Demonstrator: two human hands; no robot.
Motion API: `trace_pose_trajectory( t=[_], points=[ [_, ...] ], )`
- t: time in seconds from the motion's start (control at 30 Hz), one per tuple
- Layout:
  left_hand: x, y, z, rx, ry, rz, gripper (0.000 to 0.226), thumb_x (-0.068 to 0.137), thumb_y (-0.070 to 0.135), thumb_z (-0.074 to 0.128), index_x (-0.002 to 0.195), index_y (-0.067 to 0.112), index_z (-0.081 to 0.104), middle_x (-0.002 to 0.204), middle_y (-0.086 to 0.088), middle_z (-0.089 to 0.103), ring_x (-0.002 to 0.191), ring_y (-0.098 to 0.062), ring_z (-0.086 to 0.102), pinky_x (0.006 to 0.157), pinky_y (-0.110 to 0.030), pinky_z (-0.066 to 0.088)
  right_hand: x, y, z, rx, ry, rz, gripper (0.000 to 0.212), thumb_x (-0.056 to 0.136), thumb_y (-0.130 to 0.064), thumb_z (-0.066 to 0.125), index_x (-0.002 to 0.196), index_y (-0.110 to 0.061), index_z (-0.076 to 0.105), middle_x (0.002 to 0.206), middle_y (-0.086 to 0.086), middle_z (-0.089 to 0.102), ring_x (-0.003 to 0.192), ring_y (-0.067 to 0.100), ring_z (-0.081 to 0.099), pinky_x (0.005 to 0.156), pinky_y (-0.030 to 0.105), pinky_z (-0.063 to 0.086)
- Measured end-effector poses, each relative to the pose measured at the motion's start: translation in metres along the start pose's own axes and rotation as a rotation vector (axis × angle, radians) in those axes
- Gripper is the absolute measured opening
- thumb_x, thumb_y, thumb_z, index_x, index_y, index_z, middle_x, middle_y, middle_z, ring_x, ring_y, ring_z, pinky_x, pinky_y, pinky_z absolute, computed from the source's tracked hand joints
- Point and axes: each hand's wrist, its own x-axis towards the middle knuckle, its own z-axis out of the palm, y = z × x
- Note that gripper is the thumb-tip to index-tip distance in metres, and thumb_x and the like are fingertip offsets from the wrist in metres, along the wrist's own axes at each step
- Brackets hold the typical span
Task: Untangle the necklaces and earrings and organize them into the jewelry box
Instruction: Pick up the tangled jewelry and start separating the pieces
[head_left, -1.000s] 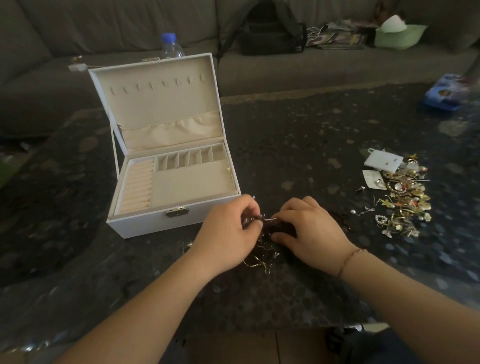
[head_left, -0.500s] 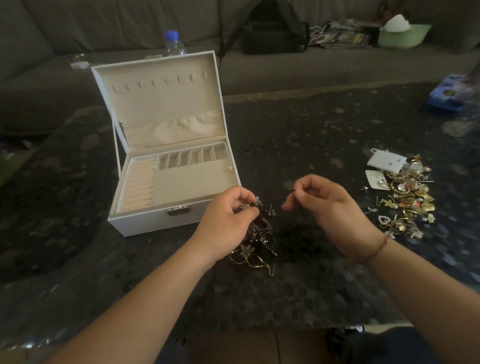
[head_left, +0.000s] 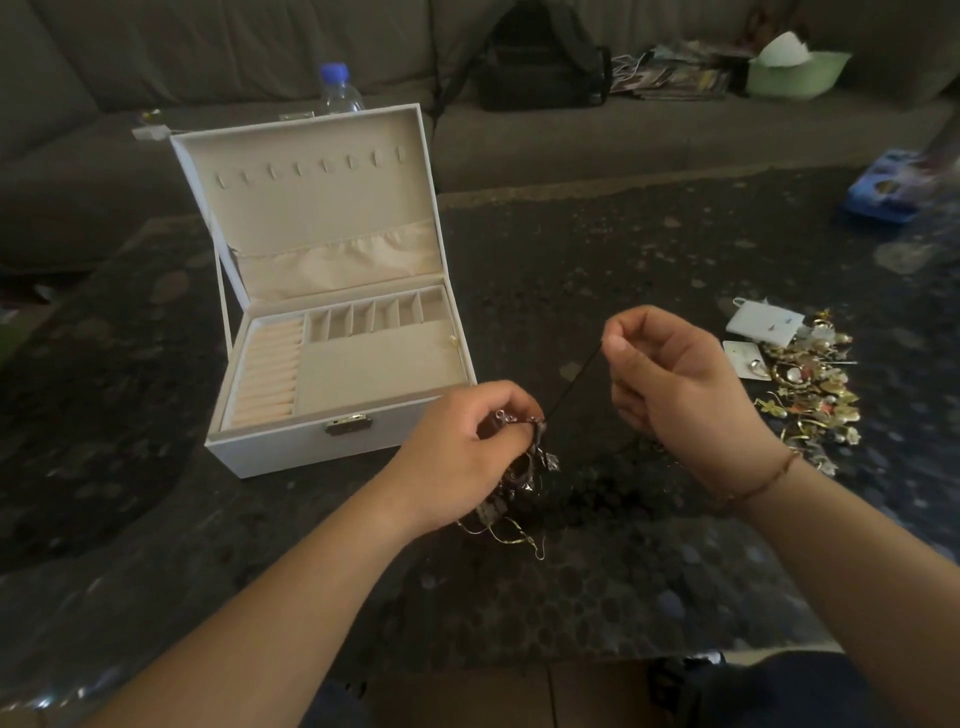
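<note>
Over dark table (head_left: 597, 249), tangled necklaces (head_left: 519, 467) stretch between both hands.

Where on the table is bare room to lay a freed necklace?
Bare tabletop lies behind the hands, between the jewelry box and the earring pile. It is crowded under the tangle in the left hand.

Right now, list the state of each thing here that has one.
jewelry box: lid open, compartments look empty
tangle of necklaces: knotted, gripped by left hand
black cord: pulled taut, pinched by right hand
earring pile: loose on table
water bottle: capped
</note>
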Motion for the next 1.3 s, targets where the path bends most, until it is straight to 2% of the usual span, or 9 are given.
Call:
trace_pose_trajectory(
  t=[0.13, 0.3, 0.43, 0.57, 0.67, 0.8, 0.97, 1.13, 1.3],
  points=[
    [-0.001, 0.009, -0.005, -0.310, -0.033, -0.056, 0.018, 0.098, 0.019, 0.056, 0.082, 0.019, 0.062, 0.065, 0.014, 0.056, 0.067, 0.000, 0.053, 0.072, -0.014, 0.042, 0.006, 0.005, -0.006, -0.347, 0.060, 0.050, 0.013, 0.095, -0.020, 0.058, 0.082, -0.020, 0.061, 0.056, -0.002, 0.054, 0.054, 0.018, 0.048, 0.057, 0.035, 0.045],
    [0.006, 0.017, -0.014, -0.500, 0.101, 0.037, 0.015, 0.095, 0.018, 0.060, 0.081, 0.012, 0.064, 0.084, -0.018, 0.068, 0.082, -0.018, 0.064, 0.084, -0.034, 0.051, 0.001, 0.001, 0.002, -0.549, 0.104, -0.063, 0.005, 0.090, -0.024, 0.065, 0.086, -0.027, 0.064, 0.072, -0.009, 0.063, 0.063, 0.004, 0.057, 0.059, 0.012, 0.044],
    [0.009, 0.018, -0.018, -0.474, 0.130, 0.068, 0.015, 0.098, 0.011, 0.056, 0.084, 0.008, 0.062, 0.083, -0.006, 0.068, 0.085, -0.012, 0.067, 0.086, -0.028, 0.052, -0.005, -0.008, 0.015, -0.496, 0.229, -0.300, 0.002, 0.087, -0.025, 0.067, 0.085, -0.026, 0.066, 0.082, -0.009, 0.062, 0.073, 0.009, 0.059, 0.067, 0.023, 0.049],
    [0.010, 0.014, -0.020, -0.445, 0.129, 0.088, 0.014, 0.098, 0.013, 0.057, 0.086, 0.009, 0.063, 0.079, 0.001, 0.063, 0.081, -0.010, 0.060, 0.082, -0.024, 0.048, -0.012, -0.018, 0.027, -0.410, 0.151, -0.327, 0.008, 0.082, -0.036, 0.072, 0.080, -0.030, 0.067, 0.076, -0.010, 0.065, 0.068, 0.012, 0.062, 0.062, 0.031, 0.052],
    [0.010, 0.016, -0.021, -0.440, 0.115, 0.089, 0.016, 0.097, 0.009, 0.057, 0.082, 0.013, 0.063, 0.073, 0.010, 0.059, 0.075, -0.002, 0.055, 0.075, -0.015, 0.045, -0.013, -0.020, 0.032, -0.529, 0.156, -0.428, 0.016, 0.076, -0.041, 0.075, 0.080, -0.027, 0.068, 0.081, -0.013, 0.062, 0.072, 0.010, 0.060, 0.062, 0.033, 0.052],
    [0.010, 0.016, -0.021, -0.409, 0.095, 0.115, 0.007, 0.089, 0.015, 0.065, 0.085, 0.010, 0.068, 0.074, 0.009, 0.067, 0.076, -0.003, 0.062, 0.077, -0.017, 0.050, -0.012, -0.018, 0.036, -0.721, 0.189, -0.529, 0.019, 0.077, -0.040, 0.074, 0.086, -0.024, 0.072, 0.090, -0.012, 0.061, 0.080, 0.013, 0.059, 0.063, 0.035, 0.053],
    [0.011, 0.009, -0.025, -0.306, 0.092, 0.130, 0.020, 0.070, 0.026, 0.077, 0.086, 0.014, 0.072, 0.080, 0.005, 0.073, 0.079, -0.008, 0.069, 0.080, -0.028, 0.056, -0.008, -0.012, 0.035, -0.724, 0.108, -0.469, 0.014, 0.077, -0.024, 0.078, 0.091, -0.025, 0.074, 0.090, -0.016, 0.062, 0.081, 0.008, 0.059, 0.065, 0.034, 0.054],
    [0.008, 0.006, -0.027, -0.133, 0.082, 0.102, 0.030, 0.073, 0.015, 0.085, 0.095, 0.025, 0.067, 0.088, 0.011, 0.075, 0.089, -0.006, 0.070, 0.096, -0.034, 0.051, -0.003, -0.020, 0.029, -0.630, 0.019, -0.238, 0.024, 0.078, -0.021, 0.079, 0.072, -0.041, 0.065, 0.071, -0.016, 0.065, 0.065, -0.002, 0.058, 0.060, 0.008, 0.043],
    [0.007, 0.008, -0.027, 0.006, 0.092, 0.074, 0.027, 0.082, 0.014, 0.079, 0.095, 0.033, 0.066, 0.087, 0.018, 0.073, 0.090, 0.001, 0.068, 0.095, -0.027, 0.046, 0.000, -0.029, 0.014, -0.221, -0.213, 0.061, 0.008, 0.087, -0.013, 0.069, 0.079, -0.014, 0.068, 0.072, 0.001, 0.071, 0.064, 0.007, 0.061, 0.064, 0.021, 0.048]
  ],
)
